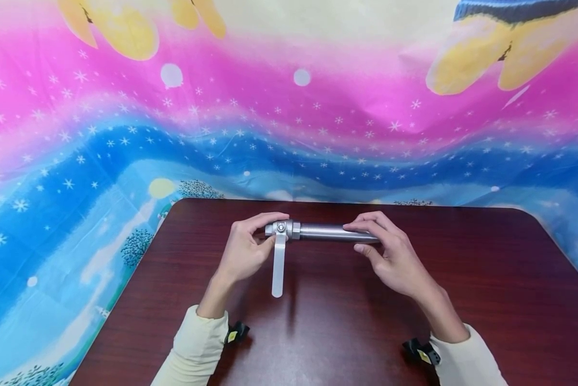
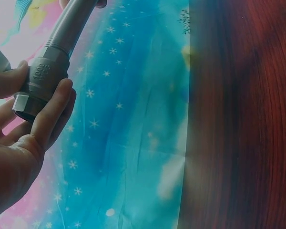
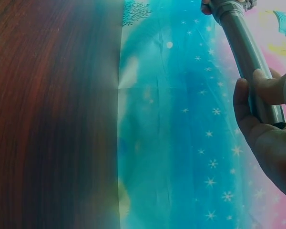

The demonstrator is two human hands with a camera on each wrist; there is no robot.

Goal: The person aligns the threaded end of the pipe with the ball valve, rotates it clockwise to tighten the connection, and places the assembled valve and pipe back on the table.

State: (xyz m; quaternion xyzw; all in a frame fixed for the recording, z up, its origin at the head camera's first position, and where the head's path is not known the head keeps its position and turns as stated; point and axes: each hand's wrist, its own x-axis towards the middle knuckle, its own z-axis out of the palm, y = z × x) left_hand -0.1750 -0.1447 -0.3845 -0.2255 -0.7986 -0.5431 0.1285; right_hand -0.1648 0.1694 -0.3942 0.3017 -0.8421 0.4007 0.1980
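Note:
A ball valve [image 1: 282, 229] with a flat lever handle [image 1: 278, 268] is joined to a metal pipe [image 1: 324, 231], held level above the table. My left hand [image 1: 244, 249] grips the valve body, thumb on the near side and fingers round the far side. In the left wrist view, raised markings show on the valve [image 2: 40, 76], and its hex end is uncovered. My right hand [image 1: 390, 254] holds the pipe's far right end between thumb and curled fingers. In the right wrist view, the thumb and fingers lie on opposite sides of the pipe [image 3: 248, 57].
Below the hands lies a dark reddish wooden table [image 1: 317, 332] with rounded back corners. A patterned pink and blue cloth [image 1: 269, 128] hangs behind it. Black wrist devices [image 1: 238, 332] sit by both sleeves.

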